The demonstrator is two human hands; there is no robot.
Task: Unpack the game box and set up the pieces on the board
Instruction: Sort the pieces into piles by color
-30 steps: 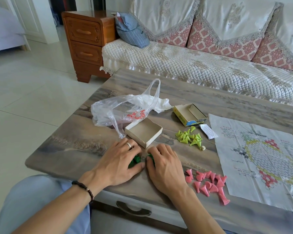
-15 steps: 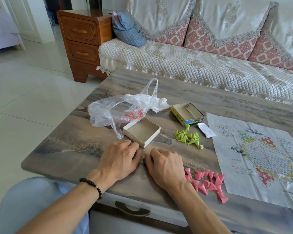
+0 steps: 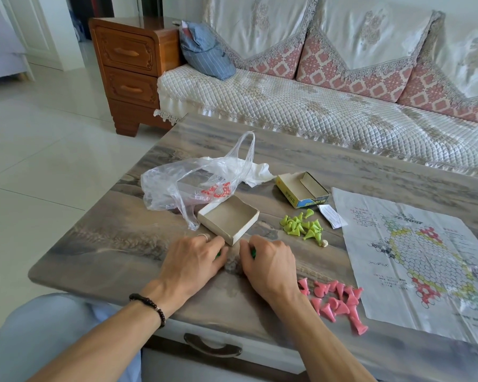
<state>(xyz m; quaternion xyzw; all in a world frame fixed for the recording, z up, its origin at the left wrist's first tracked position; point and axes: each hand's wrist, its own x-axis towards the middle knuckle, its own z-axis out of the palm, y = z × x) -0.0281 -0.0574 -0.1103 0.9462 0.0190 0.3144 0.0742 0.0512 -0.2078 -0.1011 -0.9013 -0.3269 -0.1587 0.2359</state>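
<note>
My left hand [image 3: 193, 260] and my right hand [image 3: 265, 260] lie palm down side by side on the table, fingers curled over dark green pieces [image 3: 253, 253] that show only as slivers under them. Just beyond my fingertips sits the empty cardboard box tray [image 3: 228, 219]. The yellow and blue box lid [image 3: 301, 190] lies open further right. A heap of light green pieces [image 3: 302, 226] is beside it, and a heap of pink pieces [image 3: 337, 300] lies by my right wrist. The paper game board [image 3: 414, 257] is spread flat at the right.
A crumpled clear plastic bag [image 3: 193, 183] lies behind the tray. A small folded paper slip [image 3: 331, 219] rests near the board's corner. The table's [image 3: 100, 244] near edge has a drawer handle [image 3: 211, 347]. A sofa [image 3: 287, 111] and a wooden cabinet [image 3: 130, 70] stand behind.
Both hands have slid slightly away from me toward the box tray, still cupped over the dark green pieces. A small gap has opened between them. The camera shifted a little.
</note>
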